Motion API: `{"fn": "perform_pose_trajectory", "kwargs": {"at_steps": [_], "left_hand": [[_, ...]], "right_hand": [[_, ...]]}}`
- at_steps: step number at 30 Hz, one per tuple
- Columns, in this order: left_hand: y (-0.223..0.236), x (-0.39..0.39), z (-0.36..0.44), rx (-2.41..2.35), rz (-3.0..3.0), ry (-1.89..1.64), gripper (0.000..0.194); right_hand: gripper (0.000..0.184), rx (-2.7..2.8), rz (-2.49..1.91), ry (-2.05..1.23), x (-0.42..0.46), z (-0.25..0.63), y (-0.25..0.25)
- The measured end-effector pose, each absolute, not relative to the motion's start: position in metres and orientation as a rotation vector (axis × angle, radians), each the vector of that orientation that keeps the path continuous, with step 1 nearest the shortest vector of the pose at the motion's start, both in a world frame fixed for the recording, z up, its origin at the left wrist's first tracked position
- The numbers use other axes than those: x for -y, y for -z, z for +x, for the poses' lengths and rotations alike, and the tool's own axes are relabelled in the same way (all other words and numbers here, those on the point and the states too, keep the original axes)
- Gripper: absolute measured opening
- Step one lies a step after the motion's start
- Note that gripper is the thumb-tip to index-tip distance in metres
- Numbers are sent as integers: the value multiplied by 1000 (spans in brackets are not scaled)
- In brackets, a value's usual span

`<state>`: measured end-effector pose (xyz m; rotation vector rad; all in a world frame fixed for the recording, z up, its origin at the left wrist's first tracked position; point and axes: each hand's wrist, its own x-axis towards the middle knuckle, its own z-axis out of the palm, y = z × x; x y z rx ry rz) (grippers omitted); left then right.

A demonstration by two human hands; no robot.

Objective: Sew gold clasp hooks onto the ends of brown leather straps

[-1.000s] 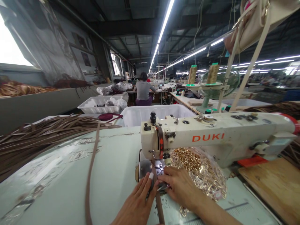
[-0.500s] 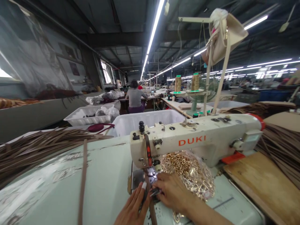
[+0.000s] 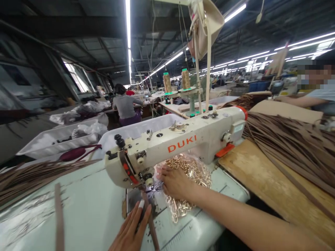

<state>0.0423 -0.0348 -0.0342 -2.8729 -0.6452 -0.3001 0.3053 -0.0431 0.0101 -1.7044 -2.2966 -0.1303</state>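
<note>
My left hand (image 3: 133, 225) lies flat with its fingers stretched out, a white cover on one fingertip. Its fingers rest beside a narrow brown strap (image 3: 152, 228) that runs up to the needle area of the sewing machine (image 3: 180, 141). Over the near-left side of a clear plastic bag of gold metal clasps (image 3: 201, 174) is my right hand (image 3: 176, 183), its fingers bent and pointing left, close to the presser foot. The palm hides what it holds, if anything. Several clasps (image 3: 179, 209) spill toward me below the right wrist.
Another brown strap (image 3: 59, 216) lies on the pale green tabletop (image 3: 89, 205). Strap bundles sit left (image 3: 39, 177) and right (image 3: 288, 139), near a wooden board (image 3: 256, 177). White bins (image 3: 141, 125) stand behind the machine. A co-worker (image 3: 319, 94) is at the right, another (image 3: 127, 106) ahead.
The view has turned right. My right hand has moved from the needle area, where it held small metal snips, across to the bag of clasps. My left hand stays by the strap.
</note>
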Motion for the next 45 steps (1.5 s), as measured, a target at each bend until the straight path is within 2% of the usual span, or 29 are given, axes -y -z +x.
{"fn": "perform_pose_trajectory", "kwargs": {"at_steps": [3, 10, 13, 17, 19, 26, 37, 45], "left_hand": [[20, 49, 47, 707, -2899, 305, 99], [7, 63, 50, 959, -3028, 173, 82], [9, 62, 49, 1005, -3047, 207, 83], [21, 59, 47, 933, -2981, 286, 82], [27, 57, 46, 875, -2926, 291, 82], [26, 52, 48, 772, -2898, 228, 83], [25, 54, 47, 776, -2840, 135, 81], [22, 56, 51, 843, -2879, 105, 89]], "right_hand": [[35, 2283, -1732, 127, 35, 315, -9], [40, 2346, -1727, 179, 38, 317, -18], [43, 2316, -1743, 214, 62, 306, -27], [19, 2241, -1753, 85, 105, 289, -30], [15, 2256, -1692, 17, 122, 281, -22], [22, 2277, -1603, 91, 136, 283, 10], [22, 2190, -1498, 43, 137, 289, 18], [20, 2116, -1530, 9, 137, 287, 21]]}}
